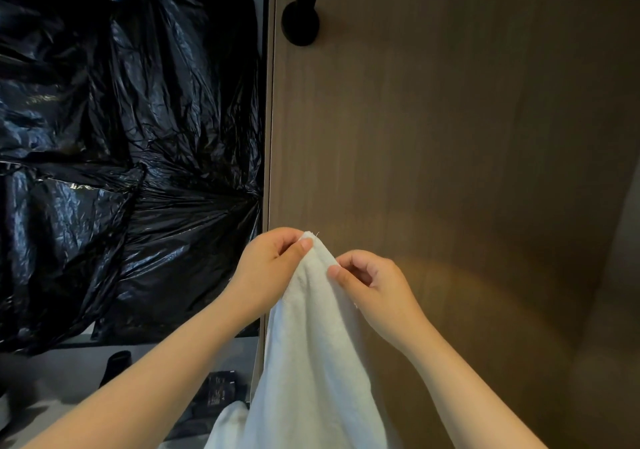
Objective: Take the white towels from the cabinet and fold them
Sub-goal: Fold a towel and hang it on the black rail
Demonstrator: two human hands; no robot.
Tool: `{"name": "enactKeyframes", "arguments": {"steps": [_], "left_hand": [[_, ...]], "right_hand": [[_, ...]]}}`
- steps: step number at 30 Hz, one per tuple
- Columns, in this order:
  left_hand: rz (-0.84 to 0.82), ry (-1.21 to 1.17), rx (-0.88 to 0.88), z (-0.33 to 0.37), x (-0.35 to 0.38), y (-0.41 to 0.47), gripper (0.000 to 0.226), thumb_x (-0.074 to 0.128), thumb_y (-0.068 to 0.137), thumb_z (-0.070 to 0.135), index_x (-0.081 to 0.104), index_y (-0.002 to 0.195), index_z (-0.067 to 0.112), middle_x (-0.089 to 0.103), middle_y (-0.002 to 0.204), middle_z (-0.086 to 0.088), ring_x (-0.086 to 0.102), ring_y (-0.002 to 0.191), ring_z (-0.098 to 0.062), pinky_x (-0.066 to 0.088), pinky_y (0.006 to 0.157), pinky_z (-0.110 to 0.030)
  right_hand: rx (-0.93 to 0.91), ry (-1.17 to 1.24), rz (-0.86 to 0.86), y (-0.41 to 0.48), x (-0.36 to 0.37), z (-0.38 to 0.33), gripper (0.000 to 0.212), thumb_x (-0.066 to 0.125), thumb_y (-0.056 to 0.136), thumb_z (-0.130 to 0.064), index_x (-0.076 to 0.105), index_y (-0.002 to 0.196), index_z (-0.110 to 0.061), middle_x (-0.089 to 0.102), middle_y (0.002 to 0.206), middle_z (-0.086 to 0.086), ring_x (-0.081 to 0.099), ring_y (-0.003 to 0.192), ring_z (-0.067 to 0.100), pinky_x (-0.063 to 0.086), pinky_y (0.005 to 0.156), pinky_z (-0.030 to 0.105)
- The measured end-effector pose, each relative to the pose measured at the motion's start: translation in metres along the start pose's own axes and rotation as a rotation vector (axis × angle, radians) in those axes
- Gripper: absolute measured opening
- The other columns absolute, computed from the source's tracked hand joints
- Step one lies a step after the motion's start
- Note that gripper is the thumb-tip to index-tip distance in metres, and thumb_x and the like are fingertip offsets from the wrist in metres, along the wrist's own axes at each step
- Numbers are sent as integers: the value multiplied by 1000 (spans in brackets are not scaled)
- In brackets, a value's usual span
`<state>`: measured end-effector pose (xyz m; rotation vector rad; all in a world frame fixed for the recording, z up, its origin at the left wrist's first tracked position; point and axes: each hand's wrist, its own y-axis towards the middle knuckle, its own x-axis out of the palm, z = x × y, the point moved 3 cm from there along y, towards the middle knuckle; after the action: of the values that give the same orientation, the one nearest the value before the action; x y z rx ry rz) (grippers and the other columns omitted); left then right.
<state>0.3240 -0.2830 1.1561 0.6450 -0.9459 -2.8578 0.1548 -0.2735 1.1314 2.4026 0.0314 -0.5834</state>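
Both hands are working at one white towel (311, 344), which is hanging in front of a brown wooden cabinet door (450, 136). The left hand (266, 268) is pinching the towel's top corner, thumb and curled fingers clamped on the cloth. The right hand (374, 282) is gripping the edge just beside it, thumb pressing against the fabric and fingers curled in toward the palm. The two hands are sitting close together at the towel's peak, and the rest of the cloth is draping down between the forearms to the bottom of the view. A black handle (301, 8) is showing at the door's upper left. Left of the door, black plastic bags (121, 136) are filling the open compartment.
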Motion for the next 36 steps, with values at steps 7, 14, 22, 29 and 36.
{"name": "enactKeyframes", "arguments": {"steps": [7, 14, 22, 29, 36], "left_hand": [[55, 50, 3, -14, 7, 11, 31, 51, 98, 30, 64, 92, 3, 64, 92, -17, 58, 82, -22, 53, 75, -38], [71, 117, -5, -26, 11, 19, 24, 51, 98, 29, 67, 91, 12, 67, 87, -3, 61, 82, -15, 51, 72, -26], [91, 162, 59, -21, 18, 28, 20, 50, 99, 26, 67, 98, 15, 66, 89, -1, 60, 82, -12, 46, 70, -19], [92, 195, 51, -29, 22, 28, 20, 50, 99, 26, 67, 99, 16, 65, 89, 2, 57, 79, -6, 43, 67, -15], [69, 202, 111, -17, 28, 27, 19, 51, 98, 24, 68, 99, 16, 66, 87, 3, 59, 80, -8, 42, 65, -15]], "right_hand": [[63, -28, -23, -10, -2, 19, 22, 61, 93, -39, 70, 78, -26, 66, 74, -9, 61, 70, 10, 47, 59, 23], [-119, -322, 235, -24, -9, 28, 17, 57, 95, -37, 64, 82, -29, 62, 84, -17, 58, 84, 2, 44, 70, 10], [82, -456, -33, -26, -6, 37, 17, 57, 95, -40, 58, 79, -35, 54, 79, -17, 53, 74, 1, 35, 60, 8], [17, -735, 166, -41, -15, 50, 31, 44, 100, -44, 70, 106, -29, 57, 97, -18, 45, 83, -3, 26, 66, 2], [100, -873, 65, -46, -13, 68, 34, 40, 99, -51, 66, 103, -30, 58, 101, -14, 46, 82, 2, 28, 62, 7]]}}
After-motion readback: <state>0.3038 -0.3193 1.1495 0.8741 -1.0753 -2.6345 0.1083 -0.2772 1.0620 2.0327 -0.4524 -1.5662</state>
